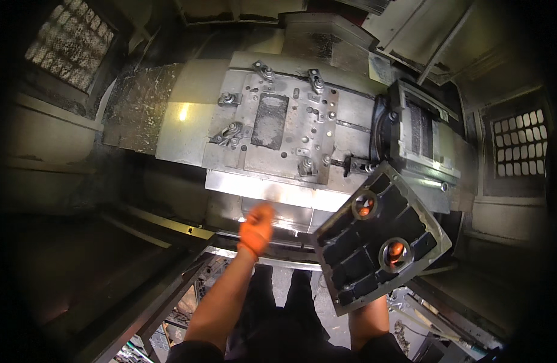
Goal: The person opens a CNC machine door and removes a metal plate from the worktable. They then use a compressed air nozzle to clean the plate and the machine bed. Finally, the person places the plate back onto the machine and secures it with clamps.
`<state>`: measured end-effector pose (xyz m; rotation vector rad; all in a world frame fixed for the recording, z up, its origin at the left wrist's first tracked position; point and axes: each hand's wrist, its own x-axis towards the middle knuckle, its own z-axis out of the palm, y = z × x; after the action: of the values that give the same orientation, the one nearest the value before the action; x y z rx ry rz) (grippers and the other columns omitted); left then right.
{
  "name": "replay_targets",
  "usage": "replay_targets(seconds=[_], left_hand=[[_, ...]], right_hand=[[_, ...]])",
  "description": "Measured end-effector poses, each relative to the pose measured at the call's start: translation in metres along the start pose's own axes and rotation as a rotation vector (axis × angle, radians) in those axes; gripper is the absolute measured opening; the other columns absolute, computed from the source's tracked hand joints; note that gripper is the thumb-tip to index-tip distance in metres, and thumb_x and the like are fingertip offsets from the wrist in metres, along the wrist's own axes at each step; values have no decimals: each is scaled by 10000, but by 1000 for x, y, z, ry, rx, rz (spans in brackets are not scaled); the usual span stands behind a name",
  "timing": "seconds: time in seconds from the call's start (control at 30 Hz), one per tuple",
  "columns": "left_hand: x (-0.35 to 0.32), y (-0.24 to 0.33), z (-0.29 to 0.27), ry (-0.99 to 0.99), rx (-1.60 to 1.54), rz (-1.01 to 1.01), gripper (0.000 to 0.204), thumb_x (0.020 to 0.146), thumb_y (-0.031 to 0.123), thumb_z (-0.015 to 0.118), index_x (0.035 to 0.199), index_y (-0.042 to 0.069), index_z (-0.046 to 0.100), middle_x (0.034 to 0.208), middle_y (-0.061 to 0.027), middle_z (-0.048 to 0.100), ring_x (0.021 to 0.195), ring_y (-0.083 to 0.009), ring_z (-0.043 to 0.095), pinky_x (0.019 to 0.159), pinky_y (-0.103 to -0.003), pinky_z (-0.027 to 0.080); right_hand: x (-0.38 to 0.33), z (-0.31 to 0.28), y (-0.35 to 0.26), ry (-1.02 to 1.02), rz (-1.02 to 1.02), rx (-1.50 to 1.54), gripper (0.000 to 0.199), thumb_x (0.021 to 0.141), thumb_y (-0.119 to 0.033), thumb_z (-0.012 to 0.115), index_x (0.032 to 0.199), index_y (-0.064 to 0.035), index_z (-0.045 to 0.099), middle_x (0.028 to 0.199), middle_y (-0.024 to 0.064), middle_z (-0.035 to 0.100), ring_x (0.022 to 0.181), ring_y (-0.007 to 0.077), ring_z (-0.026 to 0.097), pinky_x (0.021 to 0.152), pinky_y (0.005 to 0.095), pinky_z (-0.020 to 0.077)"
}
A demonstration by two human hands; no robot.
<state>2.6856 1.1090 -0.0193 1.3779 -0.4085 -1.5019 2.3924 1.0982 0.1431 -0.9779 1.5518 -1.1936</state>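
Note:
A square metal housing cover [375, 233], dark inside with a bare machined rim and two round holes, is held tilted at the front right. My right hand [396, 249] supports it from behind. Its orange-gloved fingers show through both holes, while the palm is hidden by the cover. My left hand [256, 231], also in an orange glove, is over the front edge of the machine table, apart from the cover. Motion smears its fingers. Beyond it lies a flat fixture plate [299, 130] with a rectangular pocket, drilled holes and several bolted clamps [230, 98].
To the right of the plate stands a dark, block-shaped fixture [417, 130] with a light frame. Metal enclosure walls [54, 136] rise on both sides, with grid windows [520, 136]. The machine's front sill [272, 259] runs before my legs.

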Motion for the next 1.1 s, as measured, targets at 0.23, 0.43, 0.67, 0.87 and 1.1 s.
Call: replay_targets(seconds=[0.23, 0.43, 0.67, 0.87, 1.1], left_hand=[[193, 41, -84, 1342, 736, 352, 545, 1024, 440, 503, 1312, -3, 637, 1300, -243, 660, 1193, -434, 606, 1042, -504, 460], [244, 35, -83, 1531, 733, 174, 518, 1015, 425, 496, 1257, 1, 668, 1234, -233, 696, 1120, -440, 641, 956, -524, 509], [245, 31, -56, 1541, 493, 239, 475, 1026, 353, 491, 1233, -40, 660, 1281, -284, 639, 1160, -452, 612, 1026, -484, 501], [238, 34, -54, 1606, 486, 182, 429, 1055, 300, 463, 1287, -15, 639, 1333, -241, 619, 1210, -396, 601, 1060, -455, 490], [234, 52, -37, 1576, 399, 114, 476, 1049, 355, 441, 1306, 7, 640, 1383, -207, 615, 1282, -377, 575, 1118, -454, 453]], right_hand=[[104, 51, -27, -216, -79, -189, 566, 637, -95, 878, 1148, -29, 645, 924, 12, 621, 812, 122, 586, 716, 275, 509], [181, 90, -21, -423, -153, -317, 488, 640, -87, 879, 1078, -40, 669, 859, -11, 662, 749, 86, 602, 656, 256, 508], [260, 128, 11, -561, -422, -917, 991, 628, -403, 935, 1415, 44, 529, 1285, 246, 657, 1192, 323, 658, 1007, 423, 521], [292, 263, -24, -869, -408, -1424, 786, 691, -559, 840, 1245, -48, 617, 1157, 187, 688, 1110, 372, 666, 940, 437, 548], [305, 322, 25, -1067, -436, -1571, 566, 755, -564, 785, 1109, -125, 741, 1172, 119, 721, 1087, 324, 685, 909, 413, 570]])
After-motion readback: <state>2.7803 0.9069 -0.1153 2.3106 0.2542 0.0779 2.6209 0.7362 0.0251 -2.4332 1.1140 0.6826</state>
